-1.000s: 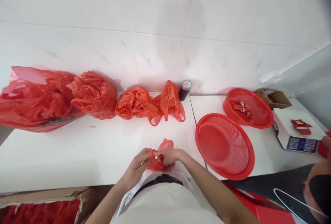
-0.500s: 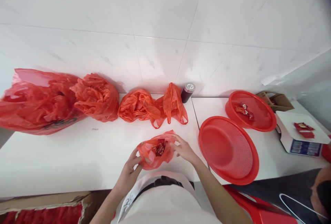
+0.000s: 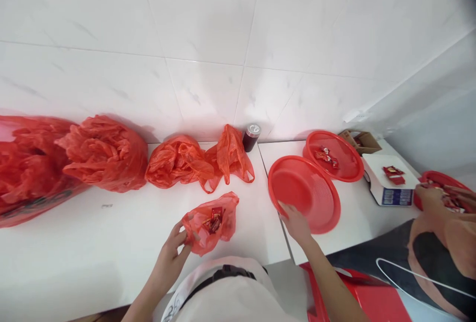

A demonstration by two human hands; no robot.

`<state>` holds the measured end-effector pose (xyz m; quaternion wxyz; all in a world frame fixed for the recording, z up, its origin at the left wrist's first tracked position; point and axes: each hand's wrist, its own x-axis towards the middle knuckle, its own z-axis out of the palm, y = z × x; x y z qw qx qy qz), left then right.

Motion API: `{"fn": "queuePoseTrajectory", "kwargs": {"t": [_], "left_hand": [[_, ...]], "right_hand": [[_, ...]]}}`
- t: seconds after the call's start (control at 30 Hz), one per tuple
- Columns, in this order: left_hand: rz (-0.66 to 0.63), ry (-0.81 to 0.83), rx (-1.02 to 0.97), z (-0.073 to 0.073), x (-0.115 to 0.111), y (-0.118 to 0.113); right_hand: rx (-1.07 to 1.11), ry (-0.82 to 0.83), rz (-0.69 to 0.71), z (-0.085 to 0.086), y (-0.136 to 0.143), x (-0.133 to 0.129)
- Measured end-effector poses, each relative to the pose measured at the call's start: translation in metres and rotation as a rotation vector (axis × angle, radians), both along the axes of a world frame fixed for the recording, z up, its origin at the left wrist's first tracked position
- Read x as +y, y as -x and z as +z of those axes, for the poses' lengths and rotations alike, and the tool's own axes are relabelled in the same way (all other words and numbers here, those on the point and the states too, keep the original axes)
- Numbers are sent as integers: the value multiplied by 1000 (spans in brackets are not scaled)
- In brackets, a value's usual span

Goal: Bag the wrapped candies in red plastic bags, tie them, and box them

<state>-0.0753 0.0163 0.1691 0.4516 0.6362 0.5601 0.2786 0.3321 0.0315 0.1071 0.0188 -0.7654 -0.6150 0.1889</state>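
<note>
The open red bag (image 3: 227,220) of small packets (image 3: 214,219) is at the near side of the white table (image 3: 141,232), its edge now pinched by my left hand (image 3: 169,255) alone, as I've sent my right hand (image 3: 296,224) across to the basin's (image 3: 292,183) rim, gripping or merely touching, I cannot tell.

Near the front edge of the white table (image 3: 89,247), a small, translucent red plastic bag (image 3: 228,219), crumpled, mouth spread open, with shiny red wrapped packets (image 3: 214,221) loosely heaped inside. To its right, apart, a wide, round red plastic basket (image 3: 295,183), open side up.
</note>
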Motion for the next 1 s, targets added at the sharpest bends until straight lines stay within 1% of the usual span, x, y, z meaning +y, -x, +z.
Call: {"fn": "queuePoseTrajectory", "kwargs": {"t": [0.1, 0.17, 0.2, 0.23, 0.3, 0.33, 0.4, 0.43, 0.5, 0.53, 0.6, 0.63, 0.7, 0.73, 0.8, 0.87, 0.9, 0.93, 1.0], "left_hand": [[-2, -20, 32, 2, -2, 0], [-9, -21, 26, 5, -5, 1], [-21, -19, 19, 7, -8, 1], [-40, -16, 10, 10, -11, 2], [-79, 5, -3, 17, -17, 3], [-90, 30, -9, 21, -20, 4], [-84, 98, -31, 28, -26, 6], [-63, 135, -49, 31, -29, 7], [7, 192, -95, 34, -32, 11], [49, 208, -117, 34, -32, 12], [127, 219, -142, 34, -31, 15], [150, 216, -147, 33, -29, 16], [155, 201, -156, 31, -25, 17], [150, 194, -165, 31, -23, 18], [166, 177, -176, 31, -20, 20], [239, 156, -173, 34, -20, 24], [294, 148, -170, 36, -21, 27], [346, 146, -171, 38, -22, 31], [424, 149, -191, 43, -27, 38]], "right_hand": [[77, -243, 11, 10, 32, 34], [196, -309, 65, 10, 65, 48], [253, -291, 94, 7, 83, 52], [296, -237, 116, 3, 101, 55], [354, -56, 110, -10, 133, 57], [380, 39, 95, -16, 145, 57], [445, 183, 75, -27, 156, 56], [482, 217, 74, -29, 157, 56], [545, 216, 66, -29, 150, 58], [575, 195, 51, -26, 145, 59], [645, 133, 15, -12, 135, 62], [684, 107, 3, -4, 132, 63], [774, 84, 4, 17, 132, 65], [866, 90, 7, 27, 134, 65], [1142, 107, 4, 47, 142, 63], [1431, 94, -18, 65, 148, 61], [1527, 76, -36, 72, 149, 60], [1568, 53, -54, 79, 149, 58], [1568, -13, -95, 92, 146, 53]]}}
